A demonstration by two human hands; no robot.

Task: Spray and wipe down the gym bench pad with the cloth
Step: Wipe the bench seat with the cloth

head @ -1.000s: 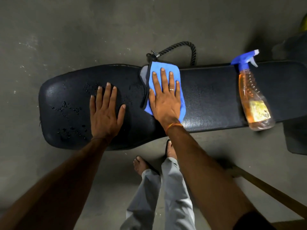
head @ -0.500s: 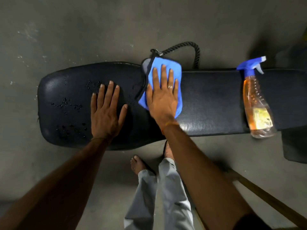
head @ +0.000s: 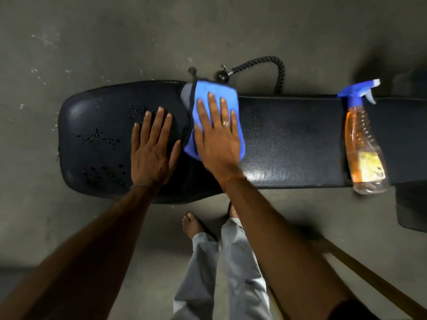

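Observation:
The black gym bench pad [head: 288, 139] runs across the view, with spray droplets [head: 99, 137] on its wider left end. My right hand [head: 218, 139] lies flat on the blue cloth [head: 208, 91], pressing it onto the pad near the far edge at the middle. My left hand [head: 153, 148] rests flat on the pad just left of the cloth, fingers spread, holding nothing. The spray bottle [head: 362, 144] with orange liquid and a blue trigger lies on the pad at the right.
A black rope handle [head: 275, 68] lies on the grey concrete floor behind the bench. My bare feet [head: 191, 225] and grey trousers stand in front of it. A wooden stick [head: 374, 278] slants across the floor at lower right. A dark pad [head: 413, 209] sits at the right edge.
My right hand has slid the cloth leftward along the pad, close to my left hand. The left hand has stayed flat in place.

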